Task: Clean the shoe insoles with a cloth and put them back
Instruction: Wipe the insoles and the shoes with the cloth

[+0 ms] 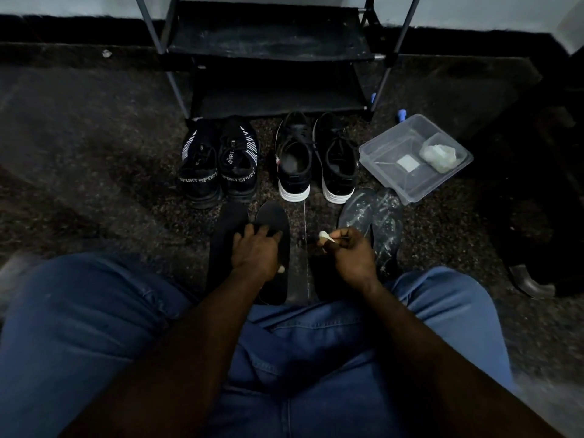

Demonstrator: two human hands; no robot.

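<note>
Black flat insole [278,216] pinned on dark speckled carpet [94,184] under spread-fingered left grip [256,251]; small white cloth wad [325,238] pinched in right grip [350,254]. Wiping likely underway; dusty grey insole pair [357,210] apparently unwiped, none back inside black shoes [294,159].

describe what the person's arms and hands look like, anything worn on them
Both forearms are bare down to the left hand and the right hand: no sleeves, gloves, watch or bracelet show. No rings can be made out in the dim light. The only clothing in view is the blue jeans on the legs.
</note>
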